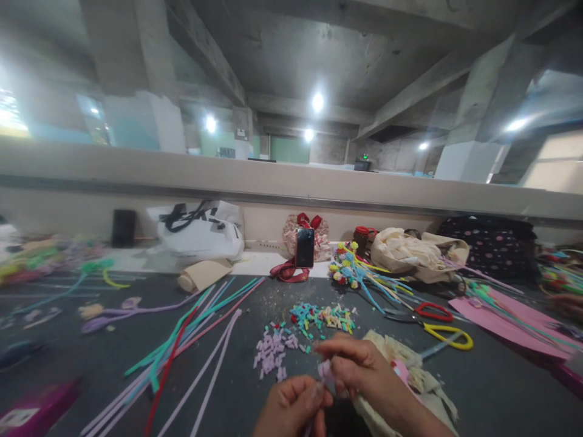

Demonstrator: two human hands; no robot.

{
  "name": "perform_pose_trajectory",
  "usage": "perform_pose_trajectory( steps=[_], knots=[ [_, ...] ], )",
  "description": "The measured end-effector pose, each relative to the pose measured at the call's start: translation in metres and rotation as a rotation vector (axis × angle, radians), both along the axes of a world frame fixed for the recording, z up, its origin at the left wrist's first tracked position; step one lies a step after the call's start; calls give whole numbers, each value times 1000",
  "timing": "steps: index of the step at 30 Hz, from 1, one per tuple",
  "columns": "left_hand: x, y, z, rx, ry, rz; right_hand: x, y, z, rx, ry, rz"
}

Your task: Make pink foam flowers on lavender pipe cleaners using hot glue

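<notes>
Near the bottom centre, my left hand [298, 403] and my right hand [359, 370] meet, their fingers pinched on a small lilac piece [325, 369]. Its lower part is hidden by my fingers. Just beyond my hands lies a pile of short lilac pieces [269, 353]. Behind it is a heap of teal, red and cream pieces [310, 317]. A crumpled cream cloth [432, 388] is beside and partly under my right wrist.
Long coloured stems [170, 352] lie at the left. Scissors [444, 331] with red and yellow handles rest at the right, near a bundle of flower stems [359, 270]. A phone [305, 247] stands at the back. Beyond the pink sheet [510, 321], another person's hand [567, 302] shows.
</notes>
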State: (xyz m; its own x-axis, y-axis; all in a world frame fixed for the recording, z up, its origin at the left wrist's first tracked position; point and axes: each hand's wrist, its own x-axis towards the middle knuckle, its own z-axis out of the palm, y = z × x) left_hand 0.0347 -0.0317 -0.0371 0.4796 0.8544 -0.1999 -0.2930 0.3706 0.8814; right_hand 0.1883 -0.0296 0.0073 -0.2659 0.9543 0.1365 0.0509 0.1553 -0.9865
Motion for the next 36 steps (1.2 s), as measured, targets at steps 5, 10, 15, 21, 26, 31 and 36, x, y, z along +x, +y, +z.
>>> perform_pose_trajectory(
  steps=[5, 10, 15, 21, 26, 31, 36],
  knots=[
    [-33, -2, 41, -176, -203, 215, 5, 1, 10, -71, -69, -181],
    [-52, 10, 62, -167, -254, 279, 3, 4, 8, -24, -238, -144],
    [-43, 25, 52, -180, -205, 201, -5, 8, 3, 181, -638, -75],
    [-39, 32, 36, -227, -178, 266, -8, 11, -8, 352, -903, 46],
    [-40, 31, 30, -229, -170, 253, -26, 17, -17, 539, -1175, 188],
    [-40, 30, 30, -188, -168, 256, -47, 24, -21, 652, -1276, 272],
    [-41, 29, 28, -195, -131, 255, -30, 18, -7, 673, -1342, 194]
  ],
)
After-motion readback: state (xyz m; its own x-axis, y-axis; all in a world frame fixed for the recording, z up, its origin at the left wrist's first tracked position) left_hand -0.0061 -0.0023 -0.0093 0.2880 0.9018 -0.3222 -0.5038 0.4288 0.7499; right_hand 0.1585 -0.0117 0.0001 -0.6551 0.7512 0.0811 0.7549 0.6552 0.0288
